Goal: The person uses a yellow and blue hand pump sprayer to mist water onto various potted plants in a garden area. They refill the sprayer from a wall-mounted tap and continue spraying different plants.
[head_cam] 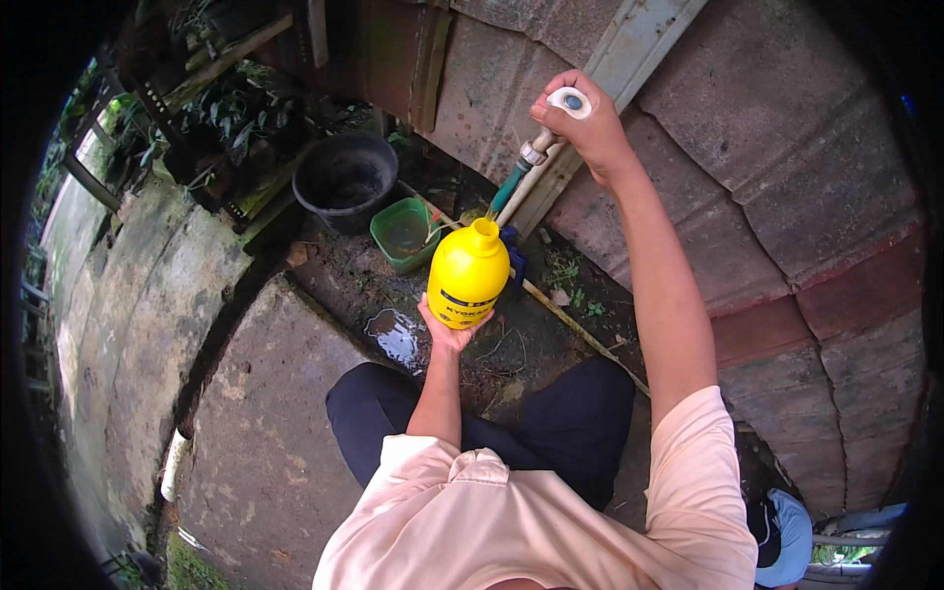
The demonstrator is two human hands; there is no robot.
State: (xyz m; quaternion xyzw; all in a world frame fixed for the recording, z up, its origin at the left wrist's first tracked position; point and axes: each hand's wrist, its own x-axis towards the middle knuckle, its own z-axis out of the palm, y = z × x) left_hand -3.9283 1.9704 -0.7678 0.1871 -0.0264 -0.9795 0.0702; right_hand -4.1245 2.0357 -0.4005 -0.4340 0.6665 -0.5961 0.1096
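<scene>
A yellow plastic bottle (pixel 469 271) with dark printed writing stands nearly upright in my left hand (pixel 448 333), which cups it from below. Its uncapped neck sits right under the end of a short green hose (pixel 507 190). That hose is joined by a clamp-like collar (pixel 532 153) to a pale tap pipe (pixel 544 140). My right hand (pixel 594 131) is closed around the tap's white handle (pixel 570 102), whose top carries a blue disc. Water seems to run from the hose into the neck. The level inside the bottle is hidden.
A black basin (pixel 346 181) and a green plastic tub (pixel 404 234) stand beyond the bottle. Behind the tap rises a wall of corrugated sheets (pixel 737 133) with a metal post (pixel 627 51). A wet patch (pixel 397 335) shines on the ground. Concrete slabs (pixel 258 413) lie to the left.
</scene>
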